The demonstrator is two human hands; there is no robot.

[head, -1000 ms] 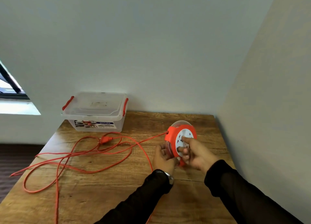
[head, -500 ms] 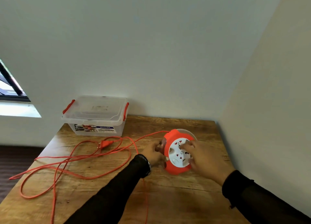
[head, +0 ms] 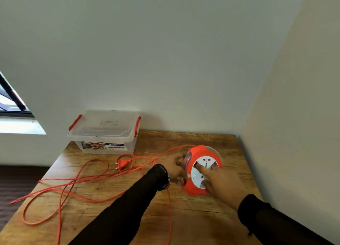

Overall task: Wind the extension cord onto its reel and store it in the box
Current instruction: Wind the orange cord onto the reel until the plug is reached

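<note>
An orange reel with a white socket face stands tilted on the wooden table at the right. My left hand grips its left rim and clear back part. My right hand rests on the white face, fingers spread and pressing. The orange cord runs from the reel's top leftwards and lies in loose loops across the table, some hanging over the left edge. Its plug lies near the middle. A clear plastic box with red latches and its lid on stands at the back left.
Walls close off the table at the back and on the right. A strand of cord runs toward the front edge under my left forearm. A window is at far left, with dark floor below the table's left edge.
The reel has come down from in front of me to the table and moved slightly away. My left hand shifted to its left rim; my right hand now presses on the face.
</note>
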